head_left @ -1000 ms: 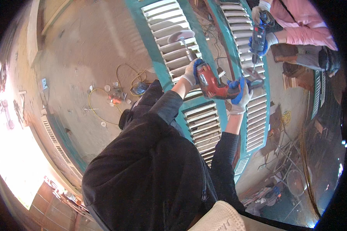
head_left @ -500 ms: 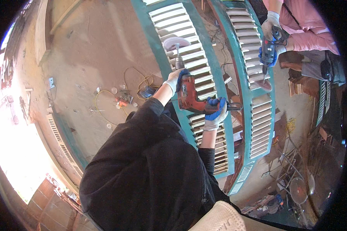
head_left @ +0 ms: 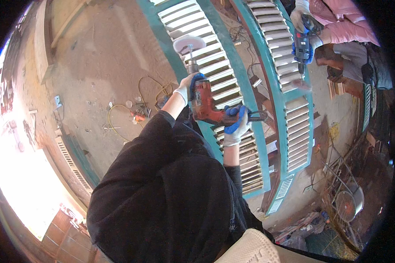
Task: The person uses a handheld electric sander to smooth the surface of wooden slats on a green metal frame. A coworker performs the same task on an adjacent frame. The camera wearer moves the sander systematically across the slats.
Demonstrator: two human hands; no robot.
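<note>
A red power drill (head_left: 202,101) with a round pale sanding disc (head_left: 189,44) in its chuck is held in both my hands. My left hand (head_left: 189,87), in a white and blue glove, is wrapped round the drill's front end behind the chuck. Gloved alike, my right hand (head_left: 237,127) grips the drill's rear handle, where its fingers look slightly blurred. The disc lies over the white slats of a teal louvred shutter (head_left: 245,94); whether it touches them I cannot tell.
Beside it stands a second teal shutter (head_left: 276,96), where a co-worker's gloved hands hold a blue-grey drill (head_left: 302,48) with a disc. Cables and a yellow hose (head_left: 112,118) lie on the floor at left. A wheeled metal frame (head_left: 349,204) stands at lower right.
My hands and the drill appear a little further left and higher. The shutters have shifted left as well, so the view itself has moved. Both my hands keep their hold.
</note>
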